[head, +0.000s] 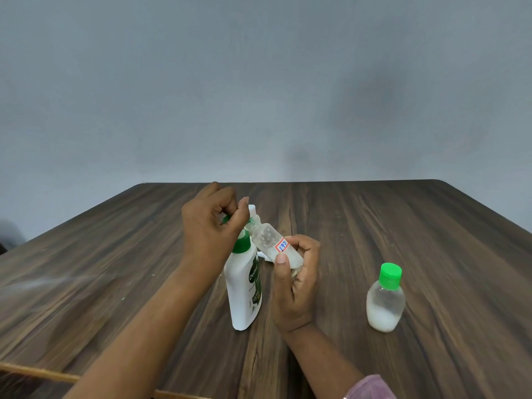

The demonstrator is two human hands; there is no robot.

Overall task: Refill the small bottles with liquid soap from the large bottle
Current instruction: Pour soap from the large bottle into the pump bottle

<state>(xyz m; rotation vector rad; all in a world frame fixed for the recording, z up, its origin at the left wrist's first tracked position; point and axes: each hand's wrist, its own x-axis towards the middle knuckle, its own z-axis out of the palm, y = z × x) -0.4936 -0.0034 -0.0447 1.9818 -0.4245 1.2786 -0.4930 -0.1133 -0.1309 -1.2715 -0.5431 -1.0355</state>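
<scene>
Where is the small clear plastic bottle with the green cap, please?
The green-capped bottle stands upright on the wooden table, right of the right hand, in the head view.

Table point(417, 226): we see dark wood grain under the left hand point(210, 226) and right hand point(296, 283).
Wall point(259, 82): plain grey, beyond both hands, faintly shadowed.
Pale wooden strip point(37, 372): nearer us, well left of the left hand.
Dark shape point(7, 240): far left of that hand; we cannot identify it.
</scene>
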